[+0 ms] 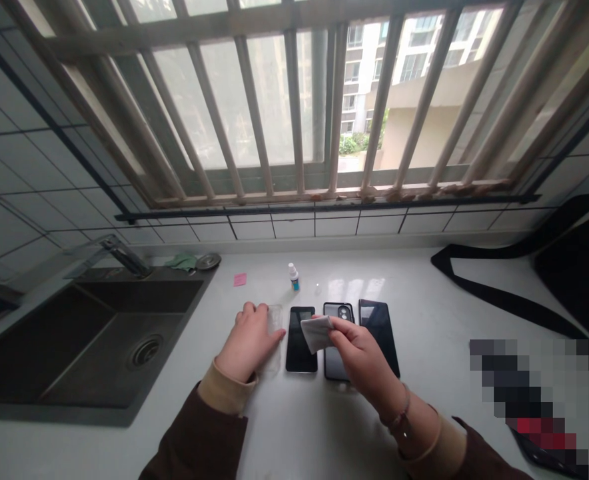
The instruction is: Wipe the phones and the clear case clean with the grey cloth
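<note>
My left hand [250, 340] spans a clear phone case [274, 319], its thumb at the right edge and bent fingers near the top left. Much of the case is hidden beneath it. Between thumb and fingers, my right hand [355, 347] pinches a folded grey-white cloth [316, 333]. The cloth hovers over the right side of a dark-screened phone [300, 360]. Beneath my right hand lies a black-rimmed phone case [332, 370] with camera openings, partly covered. Another dark phone [378, 320] lies to its right, partly behind that hand.
A small white bottle with a blue label [294, 277] stands behind the phones, near a pink paper note [239, 280]. The sink [124, 353] and faucet [124, 257] are on the left. A black strap [499, 288] and a blurred-out patch [539, 407] are on the right.
</note>
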Action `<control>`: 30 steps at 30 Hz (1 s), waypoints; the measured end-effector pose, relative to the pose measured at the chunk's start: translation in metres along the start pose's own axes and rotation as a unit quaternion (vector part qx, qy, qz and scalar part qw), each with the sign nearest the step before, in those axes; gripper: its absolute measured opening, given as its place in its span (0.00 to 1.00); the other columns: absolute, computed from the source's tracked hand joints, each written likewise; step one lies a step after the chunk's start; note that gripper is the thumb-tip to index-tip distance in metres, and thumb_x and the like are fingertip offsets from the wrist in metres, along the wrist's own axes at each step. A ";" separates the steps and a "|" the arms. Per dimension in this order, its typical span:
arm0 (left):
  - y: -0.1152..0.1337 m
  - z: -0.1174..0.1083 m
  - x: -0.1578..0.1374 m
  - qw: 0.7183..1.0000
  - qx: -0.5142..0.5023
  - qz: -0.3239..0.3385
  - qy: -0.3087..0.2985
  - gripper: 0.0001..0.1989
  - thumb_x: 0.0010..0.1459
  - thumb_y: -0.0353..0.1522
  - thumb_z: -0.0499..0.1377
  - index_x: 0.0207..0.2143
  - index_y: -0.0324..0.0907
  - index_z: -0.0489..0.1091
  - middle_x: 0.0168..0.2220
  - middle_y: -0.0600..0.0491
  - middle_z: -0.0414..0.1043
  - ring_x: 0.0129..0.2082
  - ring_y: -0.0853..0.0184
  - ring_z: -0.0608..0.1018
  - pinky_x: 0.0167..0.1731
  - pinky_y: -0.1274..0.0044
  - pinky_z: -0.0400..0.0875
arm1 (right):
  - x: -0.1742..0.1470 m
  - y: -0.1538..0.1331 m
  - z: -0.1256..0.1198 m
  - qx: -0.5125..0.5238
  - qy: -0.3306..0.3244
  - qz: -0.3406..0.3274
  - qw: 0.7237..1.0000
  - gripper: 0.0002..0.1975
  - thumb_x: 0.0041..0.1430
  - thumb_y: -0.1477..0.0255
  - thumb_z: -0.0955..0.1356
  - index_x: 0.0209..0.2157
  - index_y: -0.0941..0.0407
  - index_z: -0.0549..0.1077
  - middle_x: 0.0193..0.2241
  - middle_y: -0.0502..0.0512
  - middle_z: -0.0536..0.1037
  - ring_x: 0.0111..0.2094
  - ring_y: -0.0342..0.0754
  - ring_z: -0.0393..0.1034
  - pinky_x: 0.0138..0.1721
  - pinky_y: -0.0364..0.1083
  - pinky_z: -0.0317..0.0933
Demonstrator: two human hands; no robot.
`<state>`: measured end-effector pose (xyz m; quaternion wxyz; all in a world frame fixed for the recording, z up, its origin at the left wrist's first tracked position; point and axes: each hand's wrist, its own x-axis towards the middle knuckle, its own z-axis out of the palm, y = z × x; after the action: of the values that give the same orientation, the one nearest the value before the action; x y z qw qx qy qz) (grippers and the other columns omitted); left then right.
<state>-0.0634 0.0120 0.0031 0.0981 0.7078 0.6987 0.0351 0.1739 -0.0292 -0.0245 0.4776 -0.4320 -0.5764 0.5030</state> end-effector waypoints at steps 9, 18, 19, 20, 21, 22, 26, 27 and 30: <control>0.006 -0.002 -0.013 0.995 0.051 -0.002 0.086 0.23 0.64 0.43 0.63 0.54 0.36 0.72 0.54 0.35 0.70 0.56 0.46 0.72 0.58 0.63 0.62 | 0.000 0.001 -0.001 0.032 0.022 0.013 0.999 0.19 0.68 0.62 0.68 0.54 0.52 0.83 0.50 0.59 0.85 0.56 0.60 0.78 0.61 0.61 0.68; 0.090 0.002 -0.039 0.997 0.061 0.029 0.026 0.19 0.65 0.41 0.63 0.50 0.36 0.73 0.43 0.38 0.78 0.46 0.46 0.78 0.46 0.65 0.70 | 0.004 0.015 -0.008 0.074 0.141 0.022 0.987 0.22 0.66 0.60 0.68 0.55 0.54 0.82 0.45 0.58 0.86 0.46 0.57 0.80 0.50 0.54 0.75; 0.095 0.003 -0.037 0.997 0.068 0.017 0.023 0.20 0.64 0.41 0.65 0.51 0.35 0.73 0.43 0.37 0.78 0.46 0.46 0.79 0.46 0.65 0.70 | 0.004 0.015 -0.009 0.070 0.144 0.024 0.987 0.22 0.66 0.60 0.68 0.55 0.54 0.82 0.44 0.57 0.86 0.45 0.57 0.80 0.48 0.54 0.75; 0.099 0.004 -0.036 0.997 0.073 0.002 0.018 0.22 0.62 0.41 0.66 0.52 0.35 0.72 0.44 0.36 0.78 0.47 0.46 0.79 0.46 0.65 0.70 | 0.004 0.015 -0.009 0.068 0.145 0.025 0.987 0.22 0.66 0.60 0.67 0.56 0.54 0.82 0.43 0.57 0.86 0.43 0.56 0.80 0.47 0.54 0.76; 0.101 0.005 -0.034 0.997 0.074 -0.012 0.014 0.24 0.61 0.40 0.68 0.53 0.34 0.72 0.44 0.35 0.78 0.47 0.45 0.79 0.46 0.65 0.71 | 0.004 0.014 -0.010 0.067 0.145 0.025 0.987 0.23 0.66 0.60 0.67 0.56 0.54 0.81 0.43 0.57 0.86 0.43 0.56 0.80 0.46 0.53 0.76; 0.103 0.006 -0.031 0.997 0.072 -0.025 0.008 0.25 0.60 0.40 0.69 0.54 0.34 0.71 0.45 0.35 0.77 0.47 0.45 0.80 0.46 0.65 0.71 | 0.004 0.013 -0.010 0.067 0.143 0.024 0.987 0.23 0.66 0.60 0.67 0.56 0.54 0.81 0.43 0.56 0.86 0.43 0.56 0.80 0.46 0.53 0.76; 0.099 0.011 -0.021 0.999 0.018 -0.047 -0.005 0.30 0.56 0.38 0.71 0.56 0.33 0.69 0.47 0.31 0.76 0.46 0.44 0.81 0.46 0.65 0.71 | 0.003 0.011 -0.009 0.067 0.139 0.012 0.988 0.22 0.66 0.60 0.67 0.55 0.54 0.82 0.44 0.57 0.86 0.46 0.57 0.80 0.49 0.54 0.75; 0.098 0.014 -0.019 0.999 -0.004 -0.047 -0.004 0.32 0.54 0.37 0.73 0.56 0.33 0.68 0.47 0.29 0.76 0.47 0.42 0.80 0.47 0.64 0.71 | 0.003 0.011 -0.009 0.069 0.139 0.010 0.988 0.23 0.65 0.59 0.67 0.55 0.54 0.82 0.44 0.57 0.86 0.46 0.57 0.80 0.50 0.54 0.75; 0.092 0.024 -0.013 0.995 -0.084 -0.048 0.007 0.38 0.44 0.33 0.76 0.55 0.33 0.67 0.50 0.26 0.74 0.51 0.37 0.78 0.50 0.61 0.69 | 0.003 0.012 -0.010 0.075 0.137 0.012 0.988 0.23 0.65 0.59 0.67 0.55 0.54 0.82 0.43 0.57 0.86 0.45 0.58 0.81 0.49 0.55 0.76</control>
<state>0.0311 -0.0030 -0.0016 0.1540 0.6625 0.7270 0.0942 0.1833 -0.0231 -0.0355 0.5767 -0.4670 -0.4611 0.4865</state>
